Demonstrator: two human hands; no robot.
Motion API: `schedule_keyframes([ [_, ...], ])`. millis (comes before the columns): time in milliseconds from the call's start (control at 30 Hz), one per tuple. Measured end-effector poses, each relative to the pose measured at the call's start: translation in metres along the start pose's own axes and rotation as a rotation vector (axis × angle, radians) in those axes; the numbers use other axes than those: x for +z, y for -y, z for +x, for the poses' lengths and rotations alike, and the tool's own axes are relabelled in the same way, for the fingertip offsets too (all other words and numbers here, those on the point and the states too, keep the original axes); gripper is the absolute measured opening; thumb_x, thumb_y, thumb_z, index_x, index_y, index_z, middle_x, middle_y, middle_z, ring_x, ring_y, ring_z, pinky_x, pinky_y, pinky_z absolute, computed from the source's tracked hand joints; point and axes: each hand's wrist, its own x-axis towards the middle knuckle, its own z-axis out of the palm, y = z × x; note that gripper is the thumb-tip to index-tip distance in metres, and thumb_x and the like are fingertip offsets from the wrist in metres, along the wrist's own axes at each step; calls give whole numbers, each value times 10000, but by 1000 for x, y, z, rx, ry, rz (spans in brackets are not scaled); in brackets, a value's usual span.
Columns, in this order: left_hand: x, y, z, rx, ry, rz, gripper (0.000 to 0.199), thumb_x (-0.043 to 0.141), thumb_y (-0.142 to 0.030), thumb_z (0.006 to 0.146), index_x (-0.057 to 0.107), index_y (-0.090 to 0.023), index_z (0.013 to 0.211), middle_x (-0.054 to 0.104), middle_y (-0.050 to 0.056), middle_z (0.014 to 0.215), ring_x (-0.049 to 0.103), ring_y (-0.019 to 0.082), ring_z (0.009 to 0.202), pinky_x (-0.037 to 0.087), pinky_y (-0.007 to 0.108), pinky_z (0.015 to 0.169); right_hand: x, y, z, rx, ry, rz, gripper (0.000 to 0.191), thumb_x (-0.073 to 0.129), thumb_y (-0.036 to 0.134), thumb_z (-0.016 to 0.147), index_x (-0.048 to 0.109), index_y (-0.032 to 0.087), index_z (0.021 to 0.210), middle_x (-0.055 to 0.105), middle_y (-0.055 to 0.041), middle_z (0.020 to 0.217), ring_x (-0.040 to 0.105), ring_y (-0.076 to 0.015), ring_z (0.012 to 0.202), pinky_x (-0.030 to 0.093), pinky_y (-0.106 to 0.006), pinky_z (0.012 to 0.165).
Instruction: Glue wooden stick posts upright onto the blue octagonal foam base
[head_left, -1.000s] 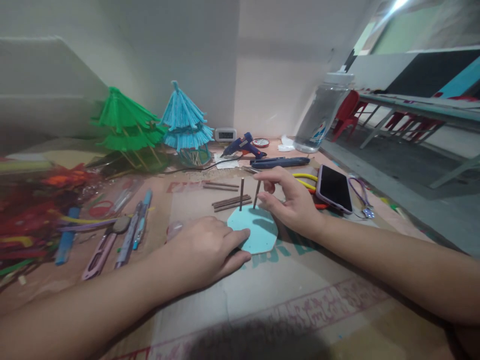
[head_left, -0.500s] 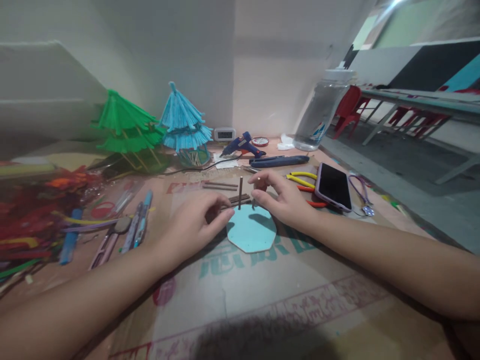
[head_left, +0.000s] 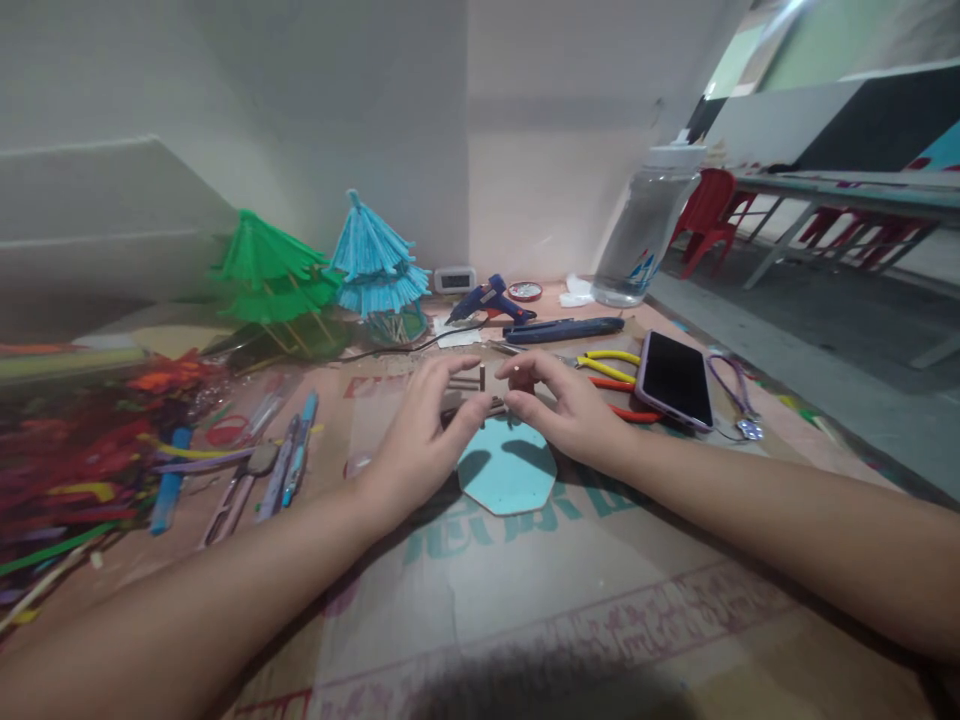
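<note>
A pale blue many-sided board [head_left: 508,480] lies flat on the table. Near its far edge a short brown stick [head_left: 482,378] stands upright. My left hand [head_left: 431,420] curves around this stick, with thumb and fingers apart; whether they touch it I cannot tell. Across from it, my right hand [head_left: 566,410] has its thumb and forefinger around what looks like a second upright stick, mostly hidden, its pale tip showing. More brown sticks [head_left: 463,381] lie behind the board, partly covered by my left hand.
Green [head_left: 274,265] and blue [head_left: 379,255] paper-roofed models stand at the back, near a glue gun [head_left: 491,298]. Yellow-handled pliers [head_left: 611,362], a phone [head_left: 676,382] and a water bottle [head_left: 646,225] are right. Pens [head_left: 300,450] and colourful scraps [head_left: 67,450] lie left.
My left hand has moved right and slightly up, from beside the board to around the upright stick. My right hand stays nearly in place. The view has shifted slightly.
</note>
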Motion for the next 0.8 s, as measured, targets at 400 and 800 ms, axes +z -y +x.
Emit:
schedule_keyframes([
  [400, 6, 11, 2, 53, 24, 82, 222, 627, -365, 934, 669, -196, 1072, 640, 97, 1212, 576, 258, 1193, 451, 470, 1048, 1, 3, 0, 29, 11, -27, 131, 585, 316, 922, 602, 194, 965, 676, -25, 838, 609, -159, 738, 475, -286, 681],
  [800, 4, 12, 2, 72, 19, 63, 109, 609, -277, 943, 680, -195, 944, 639, 80, 1186, 587, 240, 1187, 459, 456, 1045, 2, -1, 2, 30, -16, -100, 153, 529, 315, 940, 546, 201, 840, 559, 13, 713, 516, -147, 667, 402, -278, 643],
])
